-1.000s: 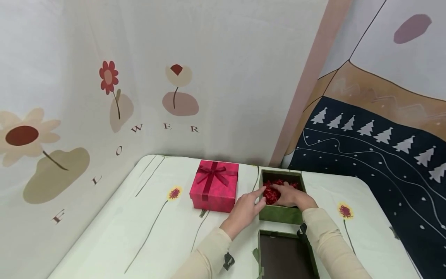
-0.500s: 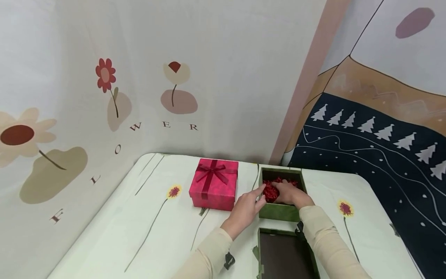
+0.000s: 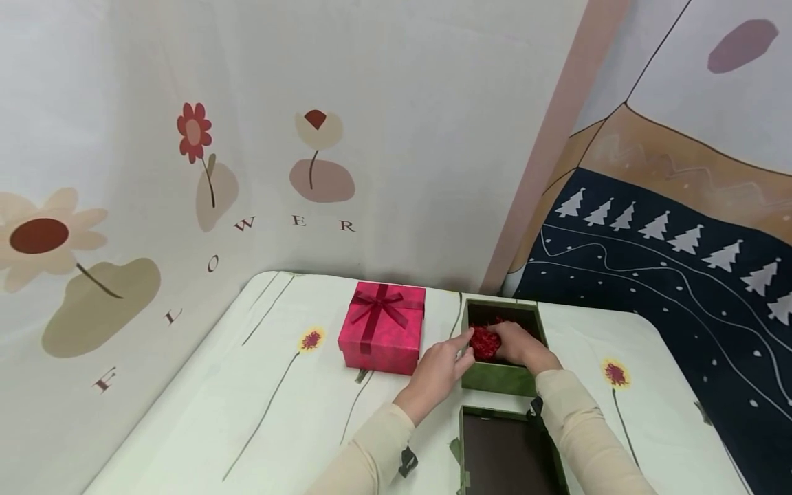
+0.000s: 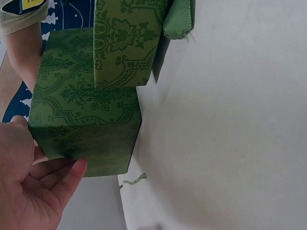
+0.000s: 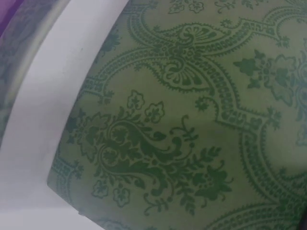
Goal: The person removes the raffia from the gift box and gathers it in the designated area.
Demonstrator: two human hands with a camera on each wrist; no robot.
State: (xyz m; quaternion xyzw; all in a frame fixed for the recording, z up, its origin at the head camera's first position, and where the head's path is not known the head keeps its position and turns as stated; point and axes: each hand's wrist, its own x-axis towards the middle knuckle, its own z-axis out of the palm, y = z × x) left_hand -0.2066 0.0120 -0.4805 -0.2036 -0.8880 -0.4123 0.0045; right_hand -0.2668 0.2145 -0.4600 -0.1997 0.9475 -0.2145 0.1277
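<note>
Red shredded paper (image 3: 485,343) is bunched into a clump inside the deep green box (image 3: 502,378). My right hand (image 3: 522,345) reaches into this box and grips the clump from its right side, fingertips partly hidden in the paper. At the box's left wall, my left hand (image 3: 436,372) holds the rim, index finger and thumb at the top edge. The left wrist view shows that hand (image 4: 33,177) with its lower fingers bent against the patterned outer side of the box (image 4: 91,143). Only green patterned box surface (image 5: 182,124) fills most of the right wrist view.
A pink gift box (image 3: 382,330) with a dark red ribbon bow stands left of the green box. Nearer to me, below the green box, lies a green lid (image 3: 507,454) with its dark inside facing up. A white flower-print cloth (image 3: 272,385) covers the table.
The red shredded paper, spread across the box before, is now gathered into a tighter clump toward the left. My right fingers have closed in on it. The left hand stays at the rim.
</note>
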